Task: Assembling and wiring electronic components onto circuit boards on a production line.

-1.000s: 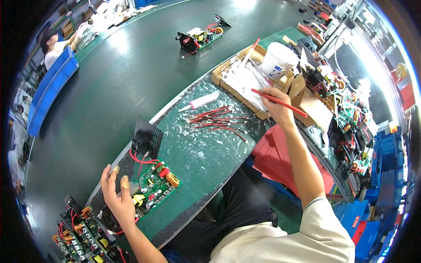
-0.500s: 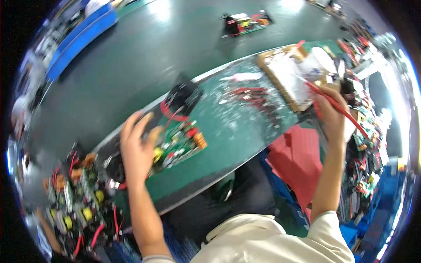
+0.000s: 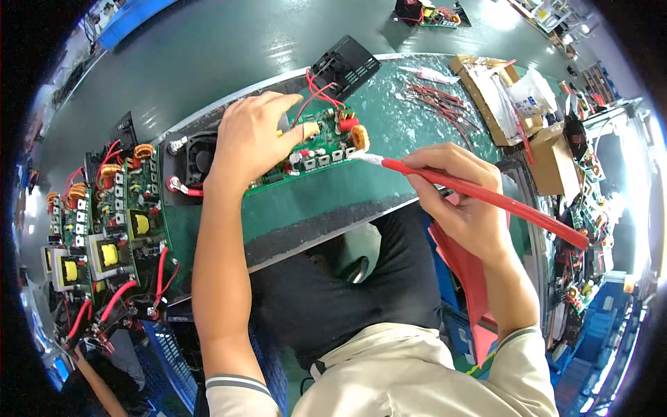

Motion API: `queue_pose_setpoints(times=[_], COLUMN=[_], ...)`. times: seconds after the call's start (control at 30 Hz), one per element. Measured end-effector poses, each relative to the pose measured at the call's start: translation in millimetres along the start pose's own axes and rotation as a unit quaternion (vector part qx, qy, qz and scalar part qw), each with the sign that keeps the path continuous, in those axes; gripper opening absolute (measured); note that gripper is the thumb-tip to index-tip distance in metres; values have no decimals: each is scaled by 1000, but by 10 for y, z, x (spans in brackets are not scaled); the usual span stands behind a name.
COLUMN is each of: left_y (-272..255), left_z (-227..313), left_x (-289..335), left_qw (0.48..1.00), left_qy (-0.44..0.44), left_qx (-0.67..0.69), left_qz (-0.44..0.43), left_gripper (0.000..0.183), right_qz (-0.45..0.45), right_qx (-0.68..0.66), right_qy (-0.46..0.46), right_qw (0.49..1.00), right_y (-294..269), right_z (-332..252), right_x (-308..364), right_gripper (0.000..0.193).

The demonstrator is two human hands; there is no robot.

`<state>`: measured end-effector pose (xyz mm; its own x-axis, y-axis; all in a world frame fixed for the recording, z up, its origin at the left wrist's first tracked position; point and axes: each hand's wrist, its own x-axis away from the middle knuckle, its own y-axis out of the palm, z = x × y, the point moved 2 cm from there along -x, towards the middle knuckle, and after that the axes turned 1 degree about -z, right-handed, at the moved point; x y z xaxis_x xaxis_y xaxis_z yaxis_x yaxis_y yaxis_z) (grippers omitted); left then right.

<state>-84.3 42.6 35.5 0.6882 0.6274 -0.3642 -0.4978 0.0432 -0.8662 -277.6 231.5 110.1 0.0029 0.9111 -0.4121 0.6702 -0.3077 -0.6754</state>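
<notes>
My right hand (image 3: 465,191) is curled firmly around a red-handled applicator (image 3: 528,214); its whitened tip reaches past my fingers to the near edge of the green circuit board (image 3: 316,149). I can't tell whether it touches there. My left hand (image 3: 253,142) arches over the board's left part, thumb and forefinger spread apart; what the covered fingertips hold, I can't tell.

The risk I see: a wobble of the long handle could smear white stuff onto the copper-wound toroid (image 3: 359,137) just beyond the tip. If my left fingers snag the looping red wires (image 3: 309,104) ahead of them, the tethered black panel (image 3: 347,66) could tug the board askew.

The handle looks smooth and tapered, the panel thin and slotted; flat, pale-faced components (image 3: 324,162) line the board edge between my hands.
</notes>
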Motion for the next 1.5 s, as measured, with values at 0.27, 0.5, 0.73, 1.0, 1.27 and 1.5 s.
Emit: queue_pose_setpoints(times=[0.27, 0.5, 0.73, 1.0, 1.27, 1.5], left_y=[62, 44, 57, 92, 98, 43], left_z=[-53, -31, -90, -108, -100, -51], left_x=[15, 16, 14, 42, 29, 40], left_qw=[999, 997, 996, 997, 998, 997], left_qy=[-30, -69, -76, -64, -60, -74], left_qx=[19, 33, 24, 34, 33, 26], left_qz=[2, -9, -28, 2, 18, 10], left_gripper=[53, 57, 59, 54, 49, 50], right_qz=[-9, 37, 20, -18, -9, 55], right_qx=[7, 49, 55, 28, 22, -149], right_qy=[-3, -53, -65, -53, -104, 75], right_qw=[1000, 997, 996, 998, 994, 985], right_y=[194, 238, 346, 488, 599, -7], right_z=[68, 37, 49, -25, -91, -24], right_x=[51, -45, -118, -165, -192, -309], right_gripper=[17, 18, 17, 20, 22, 15])
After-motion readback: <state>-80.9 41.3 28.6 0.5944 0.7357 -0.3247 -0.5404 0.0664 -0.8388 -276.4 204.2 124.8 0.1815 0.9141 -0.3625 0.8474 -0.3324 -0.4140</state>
